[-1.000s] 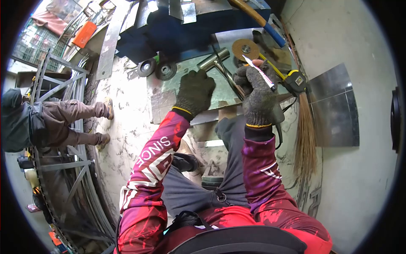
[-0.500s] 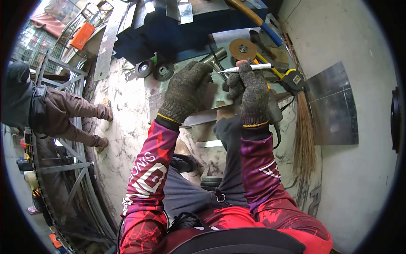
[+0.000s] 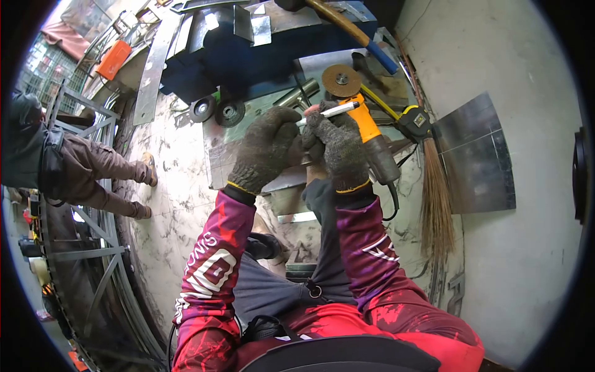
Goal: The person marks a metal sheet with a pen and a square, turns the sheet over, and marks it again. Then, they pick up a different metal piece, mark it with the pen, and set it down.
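Observation:
Dark knitted gloves with yellow cuffs cover both hands. My right hand (image 3: 338, 139) is closed on a white pen (image 3: 338, 110), its thumb and fingers pinching the barrel. Close beside it, my left hand (image 3: 266, 146) has its fingers curled near the pen's left end; what they hold, if anything, is hidden. Just right of my right hand lies an orange and black angle grinder (image 3: 367, 127), below a brown disc (image 3: 341, 80). A yellow and black tape measure (image 3: 415, 121) sits farther right with its blade out.
A blue metal box (image 3: 273, 49) with metal strips and a hammer (image 3: 353, 28) on top stands ahead. Two black discs (image 3: 229, 112) lie left of my hands. A broom (image 3: 439, 198) and sheet metal (image 3: 476, 155) are at right. Another person (image 3: 93, 158) stands at left.
My hands have come together, with my left hand now at the pen's left end. The orange grinder body, hidden before behind my right hand, now shows. The whole view has shifted slightly.

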`<action>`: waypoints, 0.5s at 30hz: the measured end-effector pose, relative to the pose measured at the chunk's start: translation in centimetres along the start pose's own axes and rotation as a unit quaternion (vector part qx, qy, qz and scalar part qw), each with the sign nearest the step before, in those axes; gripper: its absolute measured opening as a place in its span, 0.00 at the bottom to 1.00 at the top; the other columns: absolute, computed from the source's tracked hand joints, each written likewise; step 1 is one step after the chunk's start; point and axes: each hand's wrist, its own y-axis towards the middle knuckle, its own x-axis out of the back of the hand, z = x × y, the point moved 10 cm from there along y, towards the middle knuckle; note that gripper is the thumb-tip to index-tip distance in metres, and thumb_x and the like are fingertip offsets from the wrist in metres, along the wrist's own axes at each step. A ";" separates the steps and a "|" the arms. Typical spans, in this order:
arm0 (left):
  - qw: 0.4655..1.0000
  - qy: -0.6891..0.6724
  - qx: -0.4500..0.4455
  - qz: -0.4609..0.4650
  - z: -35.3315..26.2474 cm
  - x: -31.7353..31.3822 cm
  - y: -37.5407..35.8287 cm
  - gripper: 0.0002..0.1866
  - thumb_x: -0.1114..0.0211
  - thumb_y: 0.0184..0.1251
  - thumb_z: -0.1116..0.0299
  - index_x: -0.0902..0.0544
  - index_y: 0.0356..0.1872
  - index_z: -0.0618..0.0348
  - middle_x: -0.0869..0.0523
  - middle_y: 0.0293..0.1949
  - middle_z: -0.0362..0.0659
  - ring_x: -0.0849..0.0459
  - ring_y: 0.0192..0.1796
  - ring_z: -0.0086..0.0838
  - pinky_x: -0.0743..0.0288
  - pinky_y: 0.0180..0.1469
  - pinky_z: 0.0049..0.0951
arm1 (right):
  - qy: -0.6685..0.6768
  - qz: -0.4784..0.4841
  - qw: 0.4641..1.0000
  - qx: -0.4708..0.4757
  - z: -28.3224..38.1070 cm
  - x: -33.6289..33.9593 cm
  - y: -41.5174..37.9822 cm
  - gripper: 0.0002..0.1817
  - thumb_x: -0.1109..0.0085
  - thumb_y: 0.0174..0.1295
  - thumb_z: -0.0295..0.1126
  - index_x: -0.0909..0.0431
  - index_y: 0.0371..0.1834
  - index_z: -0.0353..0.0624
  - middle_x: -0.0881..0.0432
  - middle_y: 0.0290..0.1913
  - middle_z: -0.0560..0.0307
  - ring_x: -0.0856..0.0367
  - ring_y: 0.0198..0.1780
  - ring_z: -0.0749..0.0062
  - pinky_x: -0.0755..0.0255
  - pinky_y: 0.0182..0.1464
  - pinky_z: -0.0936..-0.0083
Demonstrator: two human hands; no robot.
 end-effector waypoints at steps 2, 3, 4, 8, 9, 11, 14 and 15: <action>0.997 -0.067 0.046 0.000 0.4 -0.1 -0.6 0.08 0.41 0.70 0.73 0.20 0.47 0.62 0.17 0.36 0.47 0.16 0.40 0.34 0.23 0.43 0.35 | 0.083 0.063 0.995 -0.007 -0.5 -1.5 -0.2 0.08 0.41 0.71 0.33 0.18 0.42 0.41 0.19 0.26 0.64 0.25 0.23 0.85 0.30 0.28 0.85; 0.989 -0.114 0.093 0.003 0.8 -0.3 -1.1 0.09 0.42 0.72 0.71 0.20 0.47 0.61 0.19 0.35 0.44 0.19 0.38 0.28 0.24 0.41 0.31 | 0.053 0.087 0.994 -0.030 -0.8 -1.9 -0.6 0.07 0.41 0.71 0.32 0.18 0.43 0.41 0.19 0.27 0.64 0.24 0.25 0.85 0.29 0.29 0.84; 0.977 -0.160 0.139 0.005 1.3 -0.5 -1.4 0.09 0.42 0.73 0.69 0.20 0.48 0.61 0.20 0.34 0.41 0.21 0.37 0.22 0.25 0.39 0.28 | 0.051 0.087 0.995 -0.026 -0.7 -1.9 -0.6 0.07 0.41 0.71 0.32 0.18 0.43 0.41 0.19 0.27 0.64 0.24 0.25 0.85 0.29 0.29 0.84; 0.960 -0.194 0.198 0.031 1.0 -0.6 -1.9 0.11 0.40 0.74 0.65 0.20 0.49 0.61 0.19 0.35 0.40 0.21 0.37 0.21 0.25 0.40 0.27 | 0.024 0.103 0.994 -0.018 -1.1 -2.6 -0.8 0.08 0.42 0.71 0.31 0.19 0.47 0.40 0.19 0.30 0.62 0.24 0.28 0.84 0.29 0.29 0.84; 0.961 -0.194 0.196 0.029 1.1 -0.3 -1.8 0.11 0.40 0.74 0.65 0.20 0.49 0.61 0.19 0.35 0.40 0.21 0.37 0.21 0.25 0.40 0.27 | 0.005 0.105 0.994 -0.015 -1.4 -2.7 -0.6 0.08 0.42 0.71 0.31 0.19 0.47 0.40 0.20 0.30 0.63 0.24 0.28 0.84 0.29 0.31 0.83; 0.989 -0.080 0.122 0.022 0.9 0.8 -1.3 0.11 0.41 0.75 0.65 0.19 0.48 0.62 0.16 0.37 0.42 0.19 0.39 0.25 0.24 0.44 0.30 | -0.015 0.103 0.994 -0.011 -0.8 -2.7 -0.9 0.09 0.42 0.71 0.32 0.19 0.48 0.39 0.20 0.29 0.63 0.24 0.29 0.83 0.28 0.32 0.81; 0.993 0.019 0.112 -0.027 2.2 2.3 -2.0 0.11 0.42 0.76 0.65 0.19 0.46 0.62 0.14 0.37 0.44 0.18 0.41 0.28 0.24 0.47 0.31 | -0.260 0.003 0.955 0.139 4.9 0.4 -1.7 0.12 0.38 0.67 0.32 0.21 0.50 0.41 0.19 0.34 0.56 0.21 0.34 0.76 0.25 0.37 0.75; 0.994 0.017 0.106 -0.028 2.8 2.1 -2.2 0.11 0.42 0.76 0.65 0.19 0.46 0.62 0.14 0.37 0.44 0.18 0.41 0.28 0.24 0.47 0.31 | -0.357 -0.060 0.909 0.205 7.8 2.4 -2.5 0.14 0.36 0.65 0.32 0.22 0.52 0.42 0.18 0.37 0.52 0.20 0.36 0.72 0.24 0.39 0.73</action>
